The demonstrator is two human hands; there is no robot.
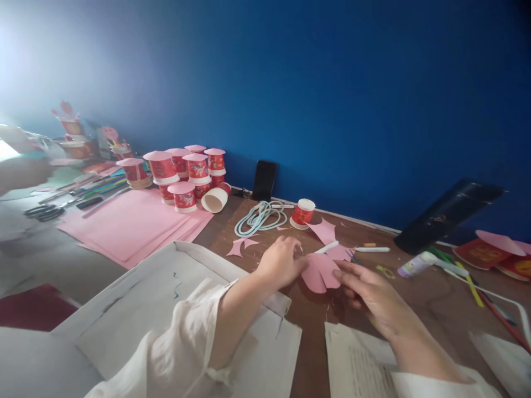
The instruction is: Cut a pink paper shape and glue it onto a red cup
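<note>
My left hand (280, 262) is curled, its fingers pinched on the left edge of a pink cut paper piece (318, 273) that lies on the brown table (418, 304). A white pen-like stick (327, 247) pokes out just past its fingers; I cannot tell whether the hand holds it. My right hand (365, 290) reaches in from the right, fingers stretched with the tips on the right edge of the same pink piece. More pink scraps (326, 231) lie just behind it.
Stacked red paper cups with pink lids (182, 171) and pink paper sheets (128, 224) sit at left. A light blue cord (259, 216), a single red cup (302, 213), a black phone (264, 180), a glue stick (415, 264), straws (473, 284) and white cardboard (174, 298) surround the hands.
</note>
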